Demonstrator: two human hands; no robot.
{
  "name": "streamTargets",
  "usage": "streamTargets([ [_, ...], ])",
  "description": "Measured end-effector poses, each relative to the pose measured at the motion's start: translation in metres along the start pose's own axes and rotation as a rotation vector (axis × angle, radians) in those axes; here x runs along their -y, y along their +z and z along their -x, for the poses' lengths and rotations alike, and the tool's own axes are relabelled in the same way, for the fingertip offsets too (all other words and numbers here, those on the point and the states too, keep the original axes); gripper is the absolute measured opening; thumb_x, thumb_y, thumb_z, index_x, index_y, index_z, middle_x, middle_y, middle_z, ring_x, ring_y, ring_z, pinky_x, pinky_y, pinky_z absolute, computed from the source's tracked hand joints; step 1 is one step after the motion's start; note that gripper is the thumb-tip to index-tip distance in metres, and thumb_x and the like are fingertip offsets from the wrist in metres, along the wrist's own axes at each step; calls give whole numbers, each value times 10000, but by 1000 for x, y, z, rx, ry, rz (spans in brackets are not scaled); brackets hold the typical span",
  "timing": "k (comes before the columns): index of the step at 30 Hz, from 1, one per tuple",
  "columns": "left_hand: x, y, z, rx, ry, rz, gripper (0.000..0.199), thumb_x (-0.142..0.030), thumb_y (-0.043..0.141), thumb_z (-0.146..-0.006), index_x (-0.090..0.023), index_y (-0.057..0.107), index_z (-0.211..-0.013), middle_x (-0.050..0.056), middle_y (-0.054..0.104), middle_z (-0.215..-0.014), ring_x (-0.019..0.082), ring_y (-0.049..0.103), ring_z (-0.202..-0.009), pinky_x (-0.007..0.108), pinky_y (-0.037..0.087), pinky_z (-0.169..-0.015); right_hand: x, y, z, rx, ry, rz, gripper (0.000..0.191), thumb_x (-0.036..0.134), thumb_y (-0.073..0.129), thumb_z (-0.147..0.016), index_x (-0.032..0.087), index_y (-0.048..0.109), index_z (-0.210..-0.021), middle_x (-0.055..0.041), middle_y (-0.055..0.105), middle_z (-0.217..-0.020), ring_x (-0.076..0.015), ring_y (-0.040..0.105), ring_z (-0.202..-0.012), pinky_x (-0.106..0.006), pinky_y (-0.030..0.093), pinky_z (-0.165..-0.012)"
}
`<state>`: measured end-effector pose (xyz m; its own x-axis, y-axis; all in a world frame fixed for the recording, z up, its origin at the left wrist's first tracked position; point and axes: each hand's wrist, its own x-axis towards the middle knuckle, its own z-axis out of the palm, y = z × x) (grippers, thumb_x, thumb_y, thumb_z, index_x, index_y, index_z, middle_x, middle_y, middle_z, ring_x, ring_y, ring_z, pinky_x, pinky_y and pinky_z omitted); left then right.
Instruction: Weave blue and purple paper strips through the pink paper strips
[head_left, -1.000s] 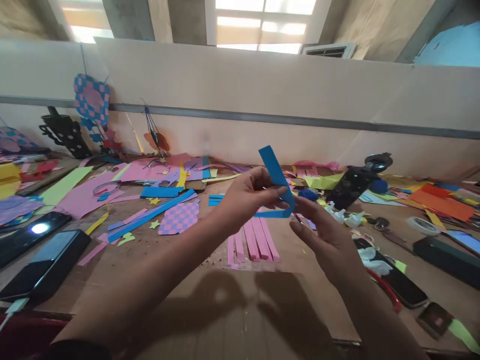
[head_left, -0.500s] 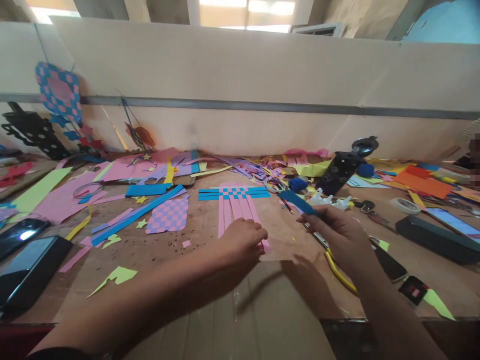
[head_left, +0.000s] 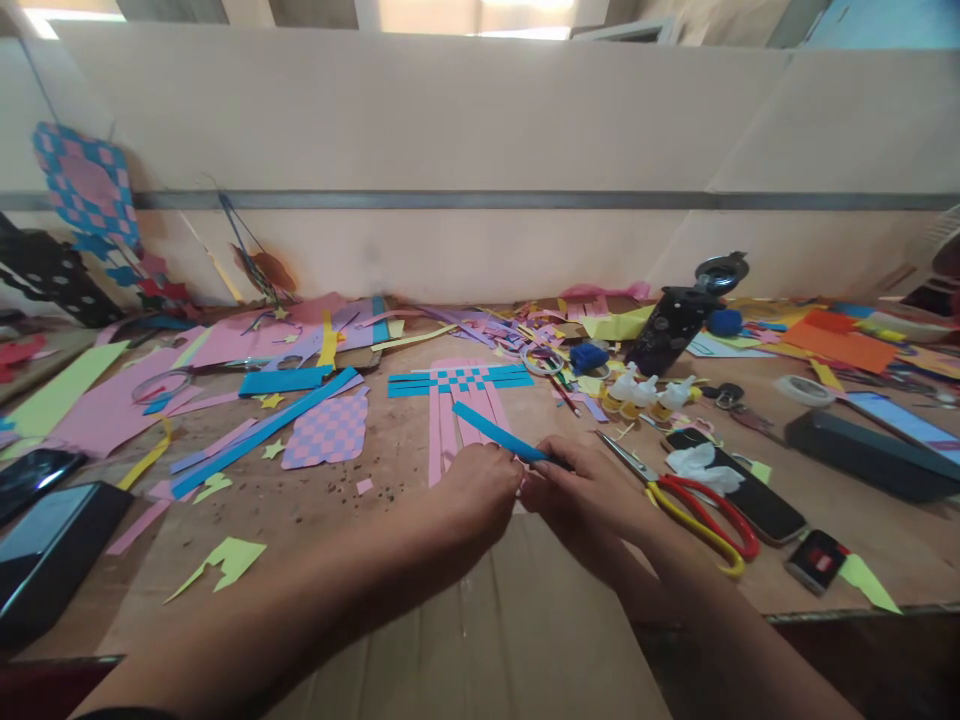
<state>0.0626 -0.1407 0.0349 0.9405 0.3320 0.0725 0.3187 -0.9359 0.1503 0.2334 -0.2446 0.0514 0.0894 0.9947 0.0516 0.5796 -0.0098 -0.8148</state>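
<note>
A woven paper piece lies ahead of me, with pink strips (head_left: pixel 442 430) running toward me and short blue strips (head_left: pixel 409 385) crossing them in a checkered band at the far end. My left hand (head_left: pixel 487 485) is closed at the near ends of the pink strips; its fingertips are partly hidden. Between the fingers of my right hand (head_left: pixel 574 478) is a loose blue paper strip (head_left: pixel 495 431), slanting up and left over the pink strips. Both hands are close together, almost touching.
Red-and-yellow-handled scissors (head_left: pixel 694 510) lie right of my right hand, near a phone (head_left: pixel 765 500) and small glue bottles (head_left: pixel 637 395). A checkered pink-and-purple paper (head_left: pixel 326 430) lies left, among scraps. A tilted black tumbler (head_left: pixel 667 325) stands behind the bottles.
My right hand has come left and down, carrying the blue strip from the right to over the pink strips. The left hand stays at the pink strips' near ends. The scissors are now uncovered.
</note>
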Motion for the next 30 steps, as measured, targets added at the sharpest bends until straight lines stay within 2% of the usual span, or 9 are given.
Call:
streamTargets([
  [8,2,-3,2,9,-31,-67,207,-147,541,-965,-158,738,-1029,125,781,-1021,291,750,-923,404,598,-790,-17,7,-1,53,-18,-32,273,441,526,-1031,230,662,-925,-36,714,-923,-236,629,-886,-370,485,-851],
  [14,0,-13,8,44,-2,-42,148,-143,607,-910,-177,745,-954,116,762,-958,268,737,-859,374,563,-779,-23,8,0,42,-2,-52,273,461,547,-1038,230,668,-958,-23,696,-933,-234,620,-897,-367,463,-856],
  [18,-1,-8,8,21,-22,-3,182,-114,603,-900,-174,747,-994,108,764,-961,262,739,-857,362,562,-778,-24,8,-1,59,11,-39,271,467,530,-1042,235,656,-978,-23,684,-943,-233,612,-905,-365,458,-856],
  [25,-3,8,-1,23,-9,-95,151,-92,633,-843,-146,733,-942,140,759,-950,310,744,-875,495,585,-901,-22,8,0,66,-3,-43,295,465,504,-1040,224,644,-945,-40,688,-955,-243,614,-920,-377,458,-871],
  [30,-1,0,-3,46,-41,-91,201,-72,572,-922,-133,738,-1019,148,776,-1020,296,746,-936,483,574,-937,-24,8,0,65,-6,-34,297,462,500,-1037,226,628,-910,-30,680,-916,-236,618,-895,-361,460,-839],
])
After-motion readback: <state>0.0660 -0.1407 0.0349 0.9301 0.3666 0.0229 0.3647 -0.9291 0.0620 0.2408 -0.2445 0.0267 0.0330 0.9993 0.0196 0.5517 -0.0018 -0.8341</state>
